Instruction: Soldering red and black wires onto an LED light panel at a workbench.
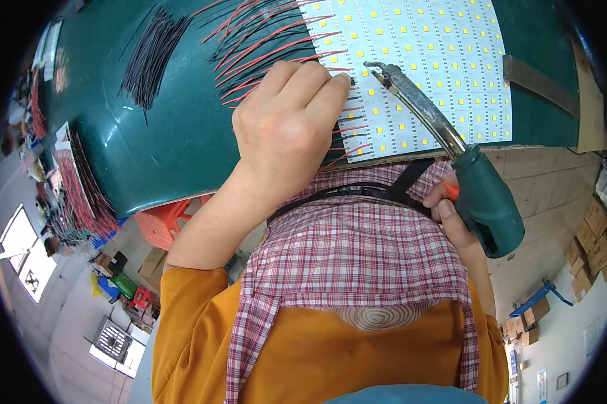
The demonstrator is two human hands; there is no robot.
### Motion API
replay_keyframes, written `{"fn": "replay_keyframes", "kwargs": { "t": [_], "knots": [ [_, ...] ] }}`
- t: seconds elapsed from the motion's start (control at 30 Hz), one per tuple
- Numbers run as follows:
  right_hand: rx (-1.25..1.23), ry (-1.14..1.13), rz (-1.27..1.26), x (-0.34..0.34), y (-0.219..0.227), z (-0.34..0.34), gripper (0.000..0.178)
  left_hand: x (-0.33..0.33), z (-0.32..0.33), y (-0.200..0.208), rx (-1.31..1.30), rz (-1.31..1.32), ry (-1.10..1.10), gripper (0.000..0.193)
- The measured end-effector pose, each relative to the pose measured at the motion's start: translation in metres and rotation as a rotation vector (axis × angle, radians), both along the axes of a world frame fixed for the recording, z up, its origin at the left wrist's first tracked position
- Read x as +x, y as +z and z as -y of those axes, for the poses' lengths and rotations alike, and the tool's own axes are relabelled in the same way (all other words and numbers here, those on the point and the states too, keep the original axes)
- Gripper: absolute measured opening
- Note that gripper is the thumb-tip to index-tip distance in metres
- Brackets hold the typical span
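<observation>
A white LED circuit panel [421, 30] with rows of yellow chips lies on the green table. Red and black wires [270, 50] stick out along its left edge. My left hand [283, 128] is closed in a pinch at that edge, a dark wire end showing just past the fingertips. My right hand [451, 219] grips the green handle of a soldering gun [488, 202], its orange trigger under the fingers. The gun's metal tip points up and left over the panel, close to my left fingertips; whether it touches the panel I cannot tell.
A bundle of black wires [152, 57] lies at the table's [175, 141] far left. Bunches of red and black wires [81, 188] hang at its left end. A metal bar [542, 84] rests right of the panel. A red plastic stool [159, 222] stands below the table edge.
</observation>
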State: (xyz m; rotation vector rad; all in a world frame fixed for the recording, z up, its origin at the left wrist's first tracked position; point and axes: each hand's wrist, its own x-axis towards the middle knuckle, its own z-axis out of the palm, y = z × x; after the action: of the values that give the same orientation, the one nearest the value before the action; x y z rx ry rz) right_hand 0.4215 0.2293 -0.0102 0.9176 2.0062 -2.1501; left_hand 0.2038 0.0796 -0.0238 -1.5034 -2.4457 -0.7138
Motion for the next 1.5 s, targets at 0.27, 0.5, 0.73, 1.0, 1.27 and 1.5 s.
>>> {"fn": "replay_keyframes", "kwargs": {
  "t": [0.27,0.5,0.73,1.0,1.27,1.5],
  "knots": [
    [0.063,0.066,0.063,0.000,0.008,0.001,0.009,-0.001,0.002,0.006,0.048,0.105,0.007,0.022],
    [0.196,0.146,0.090,0.015,0.015,-0.003,0.005,0.001,0.006,0.000,0.095,-0.011,-0.055,0.020],
    [0.343,0.234,0.120,0.015,0.012,-0.004,0.007,0.004,0.001,0.005,-0.011,-0.083,-0.127,0.024],
    [0.527,0.367,0.069,0.011,0.011,-0.010,0.010,-0.001,-0.002,0.005,-0.049,-0.110,-0.145,0.026],
    [0.089,0.081,0.101,0.007,0.015,-0.004,0.009,-0.003,-0.001,0.001,-0.033,-0.147,-0.167,0.022],
    [0.188,0.135,0.130,0.000,0.011,-0.006,0.005,-0.014,-0.003,-0.006,0.109,-0.044,-0.070,0.020]
  ]
}}
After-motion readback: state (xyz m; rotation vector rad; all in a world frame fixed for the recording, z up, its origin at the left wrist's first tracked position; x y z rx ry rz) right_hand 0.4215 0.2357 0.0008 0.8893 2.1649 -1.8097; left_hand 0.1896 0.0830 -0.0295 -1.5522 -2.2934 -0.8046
